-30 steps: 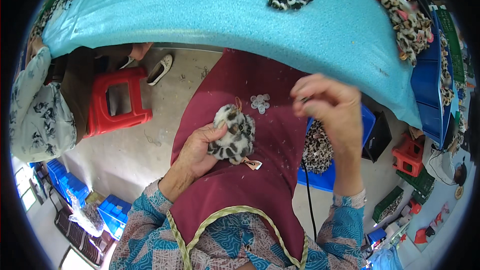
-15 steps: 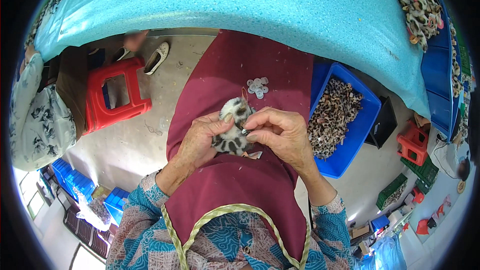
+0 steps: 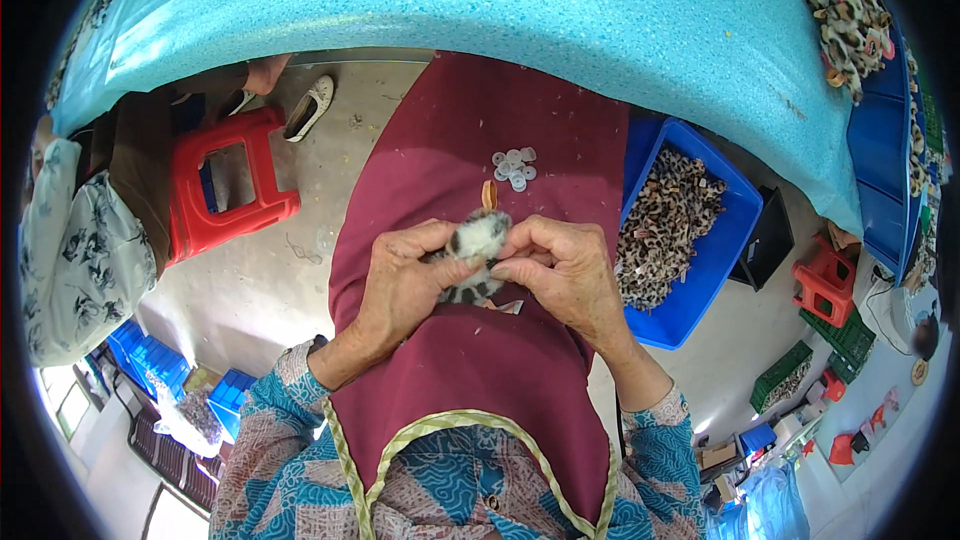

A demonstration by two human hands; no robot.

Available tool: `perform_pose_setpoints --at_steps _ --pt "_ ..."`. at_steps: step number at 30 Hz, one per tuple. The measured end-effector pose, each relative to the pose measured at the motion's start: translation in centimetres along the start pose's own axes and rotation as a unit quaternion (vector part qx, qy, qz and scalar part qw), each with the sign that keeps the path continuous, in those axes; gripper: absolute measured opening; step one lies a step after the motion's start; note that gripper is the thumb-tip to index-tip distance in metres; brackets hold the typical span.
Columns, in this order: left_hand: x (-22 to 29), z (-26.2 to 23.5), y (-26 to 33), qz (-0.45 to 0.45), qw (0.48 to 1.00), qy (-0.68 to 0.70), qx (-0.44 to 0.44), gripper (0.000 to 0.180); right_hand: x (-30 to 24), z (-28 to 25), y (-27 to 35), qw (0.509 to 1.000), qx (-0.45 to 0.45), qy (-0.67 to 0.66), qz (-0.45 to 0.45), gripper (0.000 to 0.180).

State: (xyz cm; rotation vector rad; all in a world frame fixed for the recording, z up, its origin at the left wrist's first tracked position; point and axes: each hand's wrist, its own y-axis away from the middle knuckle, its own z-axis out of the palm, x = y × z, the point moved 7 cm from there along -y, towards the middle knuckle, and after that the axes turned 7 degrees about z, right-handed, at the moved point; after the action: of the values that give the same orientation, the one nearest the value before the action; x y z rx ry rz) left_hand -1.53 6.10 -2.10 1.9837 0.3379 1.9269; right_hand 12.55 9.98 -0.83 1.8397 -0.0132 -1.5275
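Note:
A small plush toy (image 3: pixel 480 236) with white fur and black stripes lies on my lap, between both hands. A tan flap or loop (image 3: pixel 489 195) stands up from its top end. My left hand (image 3: pixel 408 268) is closed round the toy, thumb pressed across its front. My right hand (image 3: pixel 558 268) touches the toy's right side with thumb and fingers pinched together; what lies in the pinch is hidden. Beneath the toy a small white tag (image 3: pixel 509 307) sticks out. Farther up the maroon apron (image 3: pixel 400 190) rests a cluster of small translucent plastic discs (image 3: pixel 515 168).
To the right stands a blue bin (image 3: pixel 735 225) full of spotted plush pieces (image 3: pixel 665 225). A table with a turquoise cover (image 3: pixel 480 10) spans the far side, more plush pieces (image 3: pixel 840 20) at its right end. At left are a red stool (image 3: pixel 235 180) and a seated person (image 3: pixel 90 250).
The toy has turned, so its tan flap now stands up at the top. My left thumb has shifted lower across it. A small shiny piece seen by my right fingertips is now hidden.

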Motion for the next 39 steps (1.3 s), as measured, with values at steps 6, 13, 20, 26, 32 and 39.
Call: perform_pose_setpoints --at_steps 6,13,20,26,32,39 --pt "-0.8 0.7 0.5 0.006 0.999 -0.005 -0.031 0.02 0.0 0.2 0.2 0.991 -0.007 0.099 -0.09 0.011" --pt "-1.4 1.6 0.4 -0.038 0.996 0.012 -0.084 0.017 0.5 -0.1 0.4 0.99 0.001 0.113 -0.079 0.011" --pt "-3.5 2.0 0.0 -0.147 0.973 0.149 -0.096 0.017 1.9 0.4 0.8 0.997 0.034 0.072 -0.016 0.007" --pt "-3.4 2.3 -0.2 -0.107 0.983 0.12 -0.089 0.014 2.1 0.2 1.2 0.998 0.054 0.045 0.001 0.006" --pt "-2.7 2.1 0.0 -0.055 0.995 0.019 -0.079 0.017 2.3 -0.1 1.2 0.998 0.049 0.033 -0.006 0.01" --pt "1.8 1.4 0.3 0.169 0.979 -0.062 -0.098 0.022 0.7 -2.1 -0.6 0.988 -0.019 -0.151 -0.041 0.016"
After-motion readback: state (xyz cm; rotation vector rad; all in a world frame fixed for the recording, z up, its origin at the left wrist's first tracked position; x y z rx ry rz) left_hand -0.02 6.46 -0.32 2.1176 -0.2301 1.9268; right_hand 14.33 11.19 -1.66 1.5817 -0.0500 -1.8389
